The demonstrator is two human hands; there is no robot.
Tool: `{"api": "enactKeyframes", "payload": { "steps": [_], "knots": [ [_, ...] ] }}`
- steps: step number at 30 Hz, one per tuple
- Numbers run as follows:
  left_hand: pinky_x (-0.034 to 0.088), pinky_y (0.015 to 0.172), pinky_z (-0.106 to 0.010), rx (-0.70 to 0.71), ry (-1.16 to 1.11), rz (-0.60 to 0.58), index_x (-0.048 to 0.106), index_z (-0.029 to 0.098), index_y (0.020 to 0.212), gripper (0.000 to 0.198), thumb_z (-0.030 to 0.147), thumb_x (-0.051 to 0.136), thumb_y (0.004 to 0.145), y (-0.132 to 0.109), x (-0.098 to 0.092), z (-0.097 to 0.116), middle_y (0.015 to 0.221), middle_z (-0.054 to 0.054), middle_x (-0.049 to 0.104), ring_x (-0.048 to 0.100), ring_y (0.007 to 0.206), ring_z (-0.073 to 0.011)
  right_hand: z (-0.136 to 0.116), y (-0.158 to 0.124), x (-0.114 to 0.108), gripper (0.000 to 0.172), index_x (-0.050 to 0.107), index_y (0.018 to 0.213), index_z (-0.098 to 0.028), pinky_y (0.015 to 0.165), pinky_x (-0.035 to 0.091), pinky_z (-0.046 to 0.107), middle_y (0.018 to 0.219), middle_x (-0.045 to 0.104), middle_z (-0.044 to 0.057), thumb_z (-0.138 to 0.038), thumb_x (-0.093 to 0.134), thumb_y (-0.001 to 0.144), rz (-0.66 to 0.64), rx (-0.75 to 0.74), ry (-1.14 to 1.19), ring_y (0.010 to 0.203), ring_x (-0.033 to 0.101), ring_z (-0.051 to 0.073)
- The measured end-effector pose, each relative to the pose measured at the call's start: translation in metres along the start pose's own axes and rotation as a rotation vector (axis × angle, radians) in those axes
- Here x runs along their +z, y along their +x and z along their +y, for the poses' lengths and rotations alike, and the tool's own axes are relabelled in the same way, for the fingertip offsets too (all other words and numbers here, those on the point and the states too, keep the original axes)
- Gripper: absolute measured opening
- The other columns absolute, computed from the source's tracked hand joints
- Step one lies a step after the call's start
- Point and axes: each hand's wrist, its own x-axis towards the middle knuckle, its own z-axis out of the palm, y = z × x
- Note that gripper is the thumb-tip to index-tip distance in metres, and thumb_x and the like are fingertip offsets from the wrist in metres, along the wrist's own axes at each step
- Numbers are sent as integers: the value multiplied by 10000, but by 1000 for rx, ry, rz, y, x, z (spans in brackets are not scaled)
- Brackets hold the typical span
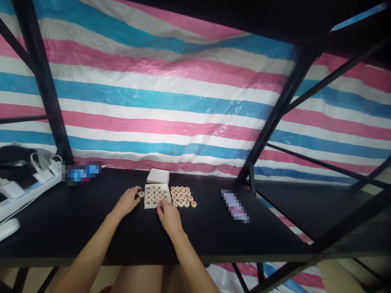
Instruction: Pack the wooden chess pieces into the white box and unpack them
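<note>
Disc (pixel 141 194) by the left hand (pixel 127 201), right hand (pixel 169 213) over the box (pixel 150 206) corner

Pixel blocks hide two things: one at the right of the frame (pixel 234 206), the other at upper left on the counter (pixel 97 228). The power strip (pixel 29 194) is cut off by the left edge, as is a white rounded object (pixel 9 229) below it. A dark shape behind the strip is hard to make out. The right hand covers the near right corner of the box, so the black-marked discs (pixel 153 193) inside cannot be fully counted; the characters are too small to read.

Just left of the box, at lower centre-left of the frame, the single disc lies at the left hand's fingertips. The thumb and fingers curve round its near side; whether they pinch it cannot be told. The right hand's fingers are bent down at the box corner, their tips partly out of sight, so their grip cannot be told either.

Sixteen red-marked discs (pixel 183 193) lie right of the box in four rows of four, just beyond the right hand. One disc is by the left hand, one open box holds the black-marked ones, and one white lid (pixel 158 176) lies behind it. Three white plugs show on the strip.
</note>
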Motion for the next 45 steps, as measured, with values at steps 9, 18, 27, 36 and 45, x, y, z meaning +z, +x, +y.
{"api": "enactKeyframes", "payload": {
  "steps": [9,18,27,36,45],
  "knots": [
    [419,878,-316,9,20,21,626,177,1046,280,183,461,820,1,3,2,1006,-81,646,561,955,-239,-4,0,-1,140,562,968,-212,611,386,226,813,694,46,-276,449,914,-22,36,-94,737,663,185],
    [421,873,-326,-6,54,13,591,165,1182,378,215,458,832,1,1,8,1054,-101,635,561,980,-252,-5,0,-2,140,556,964,-208,605,397,232,805,696,45,-270,441,915,-7,28,-97,731,665,196],
    [452,812,-344,-24,128,-49,628,228,1073,283,288,420,890,36,-18,38,1026,-95,660,610,978,-263,-1,0,1,135,550,964,-213,600,388,230,786,693,38,-276,445,909,-2,16,-90,728,664,197],
    [511,811,-415,-108,281,-184,533,159,1163,308,300,543,889,59,2,62,1164,-83,573,596,969,-209,1,1,5,128,537,959,-210,598,388,231,802,686,37,-276,443,903,15,3,-76,726,661,194],
    [474,776,-383,-218,250,-91,650,120,999,319,271,600,722,64,0,60,1034,-207,666,630,975,-334,-1,0,2,138,530,977,-205,609,389,237,805,680,49,-269,436,900,-4,19,-75,730,650,190]
  ]
}}
